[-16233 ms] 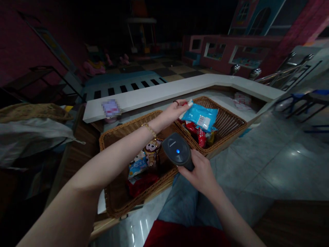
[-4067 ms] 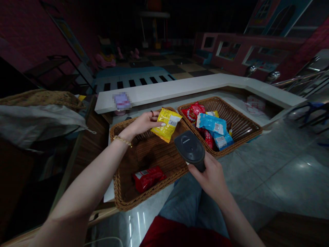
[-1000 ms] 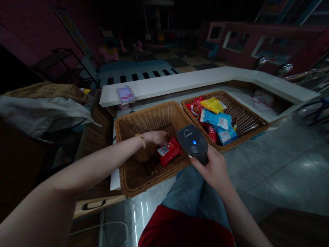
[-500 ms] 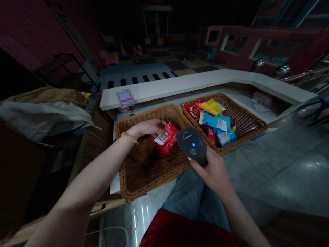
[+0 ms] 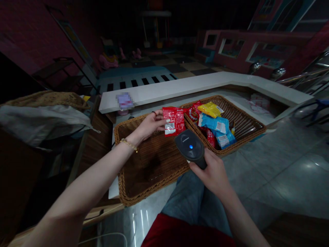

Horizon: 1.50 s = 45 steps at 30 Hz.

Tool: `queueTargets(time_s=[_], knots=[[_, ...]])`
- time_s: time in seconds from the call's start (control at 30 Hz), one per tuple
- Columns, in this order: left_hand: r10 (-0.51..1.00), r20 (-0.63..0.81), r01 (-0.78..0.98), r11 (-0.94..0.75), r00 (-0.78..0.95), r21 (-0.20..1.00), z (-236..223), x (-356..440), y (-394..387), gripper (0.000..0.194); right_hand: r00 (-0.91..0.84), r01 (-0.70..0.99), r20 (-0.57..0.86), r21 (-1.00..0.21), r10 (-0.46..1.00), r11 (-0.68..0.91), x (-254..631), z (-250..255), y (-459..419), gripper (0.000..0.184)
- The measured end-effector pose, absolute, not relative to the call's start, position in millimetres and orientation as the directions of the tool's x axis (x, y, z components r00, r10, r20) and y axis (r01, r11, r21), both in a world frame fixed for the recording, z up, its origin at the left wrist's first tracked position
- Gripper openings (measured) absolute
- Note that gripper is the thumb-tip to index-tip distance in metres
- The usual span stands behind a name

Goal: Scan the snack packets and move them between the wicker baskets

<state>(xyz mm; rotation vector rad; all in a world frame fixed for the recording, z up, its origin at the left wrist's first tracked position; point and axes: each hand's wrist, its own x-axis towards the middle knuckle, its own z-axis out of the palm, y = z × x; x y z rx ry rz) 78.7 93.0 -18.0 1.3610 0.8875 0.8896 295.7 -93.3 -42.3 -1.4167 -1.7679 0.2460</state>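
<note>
Left hand [image 5: 150, 126] gripping red snack packet [image 5: 174, 120] between fingers and thumb, above far right corner of left wicker basket [image 5: 133, 128]; right hand [image 5: 212, 173] clamped around black barcode scanner [image 5: 189, 146], just before right wicker basket [image 5: 243, 115]

On my side, left wicker basket [image 5: 154, 185], right wicker basket [image 5: 241, 113] just beside it, snack bags [image 5: 213, 123] in the right one, counter ledge [image 5: 180, 91] behind both, tiled floor [image 5: 282, 164] to the right
</note>
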Motion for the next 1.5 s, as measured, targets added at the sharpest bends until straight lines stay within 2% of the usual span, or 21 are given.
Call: queueTargets(time_s=[0.37, 0.57, 0.67, 0.9, 1.1, 1.33, 1.4, 1.5], knots=[[0.941, 0.109, 0.003, -0.116, 0.319, 0.993, -22, 85, 90, 0.043, -0.022, 0.718, 0.481, -0.603, 0.876, 0.349, 295, -41, -94, 0.006], [0.941, 0.120, 0.060, -0.146, 0.316, 0.987, -13, 89, 82, 0.034, -0.018, 0.718, 0.486, -0.602, 0.874, 0.349, 296, -42, -93, 0.011], [0.942, 0.124, 0.057, -0.149, 0.313, 0.987, -14, 88, 83, 0.037, -0.017, 0.722, 0.484, -0.599, 0.875, 0.346, 296, -42, -94, 0.009], [0.931, 0.143, 0.013, -0.156, 0.335, 0.988, -19, 85, 89, 0.047, -0.011, 0.732, 0.473, -0.596, 0.881, 0.329, 295, -42, -94, 0.007], [0.914, 0.175, -0.022, -0.179, 0.366, 0.984, -12, 89, 88, 0.045, -0.044, 0.700, 0.488, -0.607, 0.872, 0.376, 298, -42, -93, 0.007], [0.866, 0.199, 0.011, -0.229, 0.459, 0.973, 22, 116, 97, 0.038, -0.044, 0.661, 0.577, -0.595, 0.816, 0.457, 305, -38, -107, 0.010], [0.854, 0.188, -0.023, -0.203, 0.484, 0.979, 29, 137, 99, 0.039, -0.023, 0.661, 0.594, -0.594, 0.804, 0.458, 307, -38, -111, 0.009], [0.838, 0.104, -0.087, -0.068, 0.535, 0.994, 30, 179, 100, 0.040, 0.003, 0.655, 0.595, -0.609, 0.804, 0.448, 311, -37, -115, 0.008]])
